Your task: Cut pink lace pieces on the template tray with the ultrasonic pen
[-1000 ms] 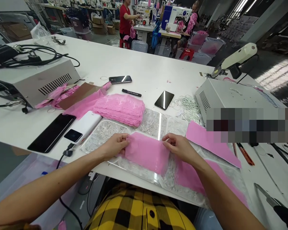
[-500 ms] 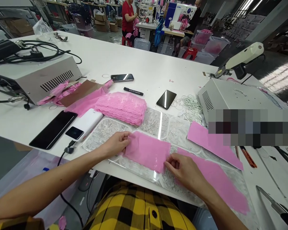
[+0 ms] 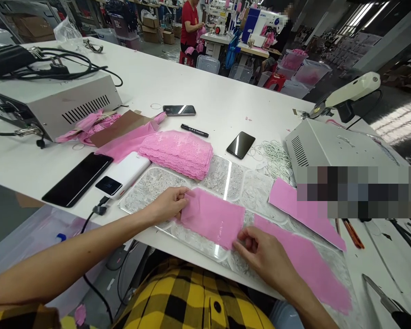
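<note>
A small pink fabric piece (image 3: 214, 215) lies flat on a clear plastic sheet (image 3: 222, 176) over white lace at the table's near edge. My left hand (image 3: 169, 204) pinches its upper left corner. My right hand (image 3: 262, 256) holds its lower right corner against the sheet. A longer pink strip (image 3: 304, 262) lies just right of my right hand. A stack of pink lace pieces (image 3: 178, 153) sits behind the sheet.
Two black phones (image 3: 77, 178) (image 3: 240, 144), a third phone (image 3: 178, 110), a white power bank (image 3: 125, 173), a black marker (image 3: 194, 131) and a heap of elastic bands (image 3: 274, 153) lie around. Grey metal boxes (image 3: 58, 105) (image 3: 332, 148) stand left and right. Scissors (image 3: 385, 299) lie near right. People work in the background.
My right hand slid from the piece's upper right corner down to its lower right corner. The left hand kept its corner. The view shifted slightly.
</note>
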`<state>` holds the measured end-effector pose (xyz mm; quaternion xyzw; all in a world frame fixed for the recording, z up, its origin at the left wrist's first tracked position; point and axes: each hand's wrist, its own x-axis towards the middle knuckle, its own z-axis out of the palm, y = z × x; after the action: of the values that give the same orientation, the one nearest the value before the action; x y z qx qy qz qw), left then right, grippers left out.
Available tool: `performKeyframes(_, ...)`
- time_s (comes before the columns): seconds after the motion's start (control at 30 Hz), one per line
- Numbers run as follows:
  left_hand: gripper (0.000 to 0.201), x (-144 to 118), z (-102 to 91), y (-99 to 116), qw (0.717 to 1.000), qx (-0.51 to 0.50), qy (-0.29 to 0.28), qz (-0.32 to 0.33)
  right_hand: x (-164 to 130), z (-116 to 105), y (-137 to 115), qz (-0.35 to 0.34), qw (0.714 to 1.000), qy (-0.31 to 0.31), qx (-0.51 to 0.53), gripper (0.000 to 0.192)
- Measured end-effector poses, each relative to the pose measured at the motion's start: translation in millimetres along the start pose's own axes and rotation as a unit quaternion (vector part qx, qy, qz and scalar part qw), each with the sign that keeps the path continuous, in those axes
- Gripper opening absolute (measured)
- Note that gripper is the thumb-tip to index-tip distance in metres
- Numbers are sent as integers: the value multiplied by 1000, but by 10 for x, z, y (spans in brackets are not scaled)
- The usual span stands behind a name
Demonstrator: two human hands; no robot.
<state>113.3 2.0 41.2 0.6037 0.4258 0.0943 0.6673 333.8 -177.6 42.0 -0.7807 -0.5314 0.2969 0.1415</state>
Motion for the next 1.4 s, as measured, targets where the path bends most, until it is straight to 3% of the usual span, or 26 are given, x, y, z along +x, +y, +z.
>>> performKeyframes(0.1, 22, 3, 1, -3, 1000, -5, -4, 1, -13, 21, 3, -12, 1000, -6, 11, 24)
performKeyframes(0.33, 17, 2, 0, 3, 1000, -17, -11, -5, 20, -93, -117, -14, 989, -35, 142, 35)
performKeyframes(0.63, 24, 19, -4, -56, 1000, -6, -13, 15, -63, -9, -28, -24, 999, -5, -41, 26)
performKeyframes(0.8, 25, 31, 9, -77, 998, 40, -12, 43, -129, 7, -61, -66, 996, 51, -42, 25)
performKeyframes(0.93, 32, -13, -70, -73, 989, 125, 28, 77, -113, 104, -49, -94, 993, 41, -57, 22)
performKeyframes(1.1, 40, -200, -147, -65, 947, 254, 108, 164, -67, 184, 61, -93, 993, 20, -74, 22)
performKeyframes(1.17, 42, -244, -85, -86, 914, 319, 61, 243, -57, 190, 80, -87, 993, 21, -79, 22)
performKeyframes(1.27, 41, -217, 36, -138, 819, 435, -46, 372, -62, 197, 65, -77, 994, 7, -81, 22)
performKeyframes(1.3, 38, -191, 57, -151, 792, 462, -66, 395, -72, 204, 52, -75, 994, 10, -82, 23)
performKeyframes(1.4, 24, -124, 6, -153, 758, 502, -80, 409, -120, 239, 5, -74, 991, 61, -88, 24)
